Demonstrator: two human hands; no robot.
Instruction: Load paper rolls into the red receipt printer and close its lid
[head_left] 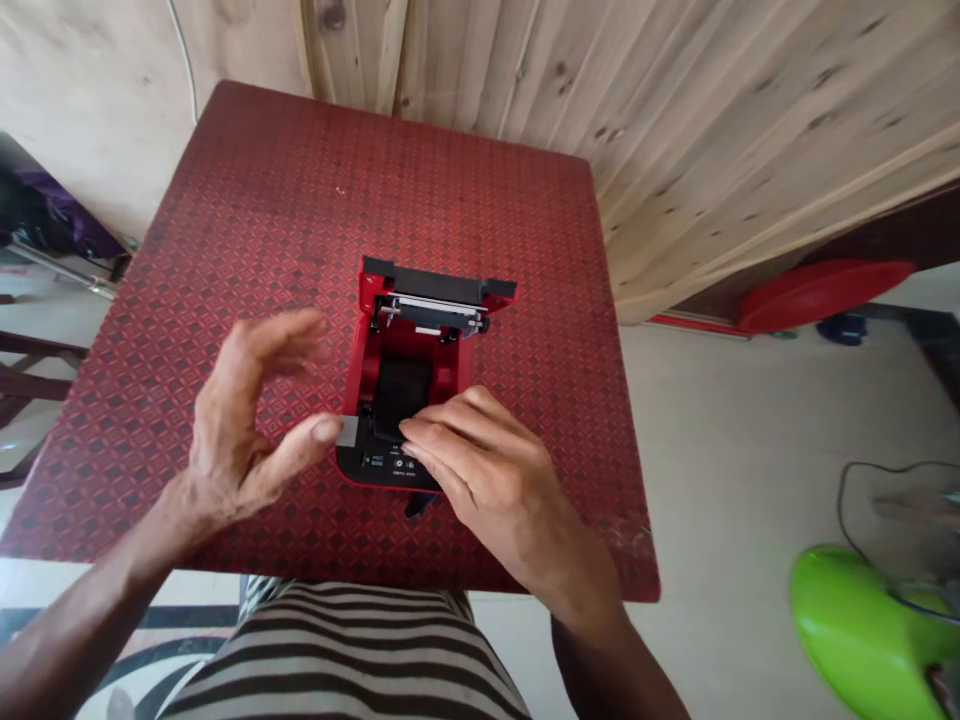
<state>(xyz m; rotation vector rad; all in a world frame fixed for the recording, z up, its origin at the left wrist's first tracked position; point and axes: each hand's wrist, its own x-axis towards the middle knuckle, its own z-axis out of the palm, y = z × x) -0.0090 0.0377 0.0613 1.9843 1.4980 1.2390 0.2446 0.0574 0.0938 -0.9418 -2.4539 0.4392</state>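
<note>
The left hand point(240, 430) spreads its fingers open, thumb tip at a small grey square tab point(347, 431); the right hand point(487, 470) lies over an open red-and-black plastic printer point(420, 345), its grip unclear. The printer sits mid-way on a red patterned table point(187, 250), and looks light and stiff, best held by its side walls.

Your table cover point(300, 200) is deep red with a dark diamond pattern, filling the middle of the frame. The receipt printer point(367, 300) on it is red inside, black in front. Lower down, your shirt point(345, 650) runs black-and-white stripes, and at lower right, a green plastic shell point(855, 630) glows bright lime.
</note>
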